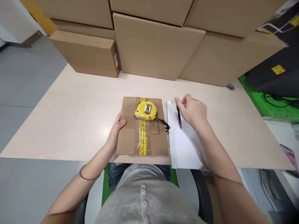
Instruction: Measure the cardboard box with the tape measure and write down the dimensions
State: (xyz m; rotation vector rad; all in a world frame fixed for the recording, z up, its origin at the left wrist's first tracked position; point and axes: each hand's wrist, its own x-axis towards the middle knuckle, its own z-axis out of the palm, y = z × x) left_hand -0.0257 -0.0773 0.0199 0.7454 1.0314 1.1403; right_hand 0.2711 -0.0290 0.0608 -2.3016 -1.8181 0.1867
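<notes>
My left hand (116,130) grips the left side of a flat cardboard box (126,140), its thumb resting on the top face. Yellow printed tape runs down the middle of that box. A yellow tape measure (141,109) lies on it, and its black wrist strap (165,123) hangs over the right edge. Over the white paper sheets (184,146), my right hand (193,110) has its fingers curled at the upper end of a black pen (179,118). The pen points down toward the paper; the fingertips are partly hidden and slightly blurred.
Large cardboard boxes (154,46) are stacked along the back of the table (81,105). A smaller closed box (86,56) stands at the back left. To the right are a green surface (261,99) with black cables and dark equipment (261,74). A chair armrest (202,193) is below the table edge.
</notes>
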